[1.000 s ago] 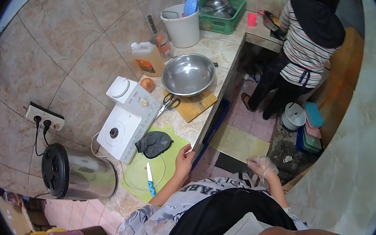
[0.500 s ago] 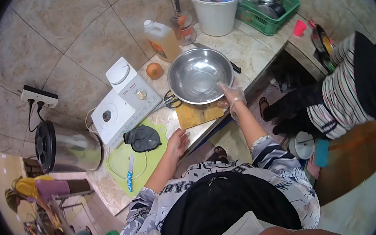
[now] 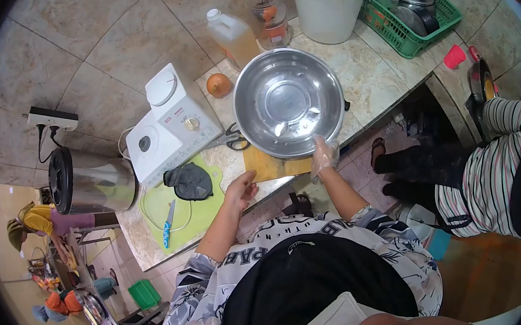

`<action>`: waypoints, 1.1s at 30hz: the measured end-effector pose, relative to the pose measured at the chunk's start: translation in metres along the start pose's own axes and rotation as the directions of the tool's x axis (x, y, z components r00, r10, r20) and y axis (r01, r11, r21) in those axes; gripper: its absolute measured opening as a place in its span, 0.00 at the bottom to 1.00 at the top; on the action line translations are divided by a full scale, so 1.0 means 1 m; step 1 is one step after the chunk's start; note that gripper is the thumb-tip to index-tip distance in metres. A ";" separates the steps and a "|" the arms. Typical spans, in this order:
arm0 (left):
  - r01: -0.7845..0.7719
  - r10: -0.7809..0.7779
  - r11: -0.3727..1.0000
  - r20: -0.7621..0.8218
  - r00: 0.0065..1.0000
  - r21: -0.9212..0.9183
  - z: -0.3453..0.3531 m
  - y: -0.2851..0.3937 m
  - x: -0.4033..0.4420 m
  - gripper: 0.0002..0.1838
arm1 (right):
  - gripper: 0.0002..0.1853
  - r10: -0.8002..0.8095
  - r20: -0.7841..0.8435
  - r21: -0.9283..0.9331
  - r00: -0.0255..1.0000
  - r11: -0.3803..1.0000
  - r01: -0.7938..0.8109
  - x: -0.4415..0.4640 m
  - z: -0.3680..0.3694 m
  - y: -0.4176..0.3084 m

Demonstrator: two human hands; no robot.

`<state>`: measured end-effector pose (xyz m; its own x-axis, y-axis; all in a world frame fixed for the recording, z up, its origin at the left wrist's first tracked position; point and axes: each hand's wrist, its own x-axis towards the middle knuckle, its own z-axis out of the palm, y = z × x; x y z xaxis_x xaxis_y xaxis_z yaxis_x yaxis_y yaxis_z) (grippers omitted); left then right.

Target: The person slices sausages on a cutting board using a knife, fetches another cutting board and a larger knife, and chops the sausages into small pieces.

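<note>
My right hand (image 3: pixel 324 158), in a clear plastic glove, grips the near rim of a shiny steel bowl (image 3: pixel 289 99). The bowl looks bare inside apart from bright reflections, and it overlaps the far part of a yellow cutting board (image 3: pixel 266 170). My left hand (image 3: pixel 242 191) is bare and holds nothing, its fingers loosely bent and apart beside the board's left corner at the counter edge. Black-handled scissors (image 3: pixel 237 138) lie left of the bowl. A knife's dark handle (image 3: pixel 347 106) pokes out at the bowl's right; its blade is hidden.
Left stand a white appliance base (image 3: pixel 167 124), a dark cloth-like piece (image 3: pixel 190 182) and a blue-handled knife (image 3: pixel 169 225) on a green mat (image 3: pixel 210 209). Behind are an onion (image 3: pixel 219 85), a jug (image 3: pixel 232 38), a white bucket (image 3: pixel 327 12) and a green basket (image 3: pixel 401 36). Another person (image 3: pixel 480 168) stands right.
The bowl, with my right hand on its rim, looks larger and closer, and covers more of the knife. My left hand has shifted slightly toward the board. The camera view has moved too.
</note>
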<state>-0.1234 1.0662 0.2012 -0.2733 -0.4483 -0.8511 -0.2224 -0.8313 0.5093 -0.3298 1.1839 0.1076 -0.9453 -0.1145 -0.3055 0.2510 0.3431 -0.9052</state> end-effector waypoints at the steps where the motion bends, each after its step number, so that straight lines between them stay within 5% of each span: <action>1: -0.024 0.025 0.999 0.039 0.999 -0.029 0.006 0.003 -0.009 0.16 | 0.28 -0.001 -0.001 -0.003 1.000 1.000 0.001 -0.007 -0.013 -0.025; 4: -0.046 0.047 0.998 0.031 0.998 -0.047 0.012 -0.001 -0.010 0.21 | 0.19 0.148 0.013 0.120 0.989 0.982 -0.148 -0.004 -0.036 -0.057; 6: -0.058 0.058 0.998 -0.006 0.998 -0.032 0.015 -0.003 -0.006 0.23 | 0.24 0.024 -0.177 0.300 0.984 0.953 0.031 0.043 -0.034 -0.026; 14: -0.055 0.058 0.989 -0.020 0.998 0.135 0.019 -0.017 -0.006 0.25 | 0.21 0.100 -0.238 0.459 0.966 0.888 0.021 0.105 -0.098 -0.069; 16: -0.068 0.054 0.977 0.075 0.996 0.200 0.020 -0.015 -0.006 0.24 | 0.24 0.271 -0.190 0.636 0.944 0.766 -0.092 0.106 -0.108 -0.085; 22: -0.061 0.052 0.964 0.043 0.998 0.257 0.023 -0.013 -0.012 0.21 | 0.20 0.326 -0.062 0.840 0.943 0.528 -0.127 0.117 -0.139 -0.093; 25: -0.087 0.075 0.957 0.051 0.996 0.278 0.020 -0.015 -0.008 0.18 | 0.24 0.076 0.402 0.913 0.912 -0.100 -0.394 0.128 -0.167 -0.076; 26: -0.090 0.072 0.952 0.070 0.995 0.292 0.019 -0.015 -0.006 0.18 | 0.24 0.075 0.380 0.922 0.922 -0.106 -0.372 0.127 -0.172 -0.079; 28: -0.082 0.083 0.965 0.005 0.996 0.250 0.017 -0.017 -0.002 0.14 | 0.26 -0.274 0.483 0.765 0.831 -0.330 -0.554 0.123 -0.186 -0.081; 29: -0.080 0.080 0.964 0.009 0.997 0.255 0.016 -0.018 0.000 0.16 | 0.28 -0.382 0.577 0.639 0.722 -0.340 -0.690 0.123 -0.195 -0.083; 32: -0.061 0.018 0.970 0.183 0.983 0.236 0.008 -0.014 0.007 0.15 | 0.31 -0.516 0.521 0.644 0.680 -0.285 -0.710 0.120 -0.205 -0.085; 33: -0.080 0.051 0.969 0.126 0.991 0.234 0.009 -0.017 0.005 0.13 | 0.33 -0.466 0.540 0.676 0.701 -0.257 -0.691 0.122 -0.208 -0.088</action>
<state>-0.1298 1.0809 0.1893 -0.3996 -0.4455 -0.8011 -0.4130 -0.6927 0.5913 -0.5103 1.3339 0.2114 -0.6669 -0.7435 0.0483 0.7298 -0.6388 0.2437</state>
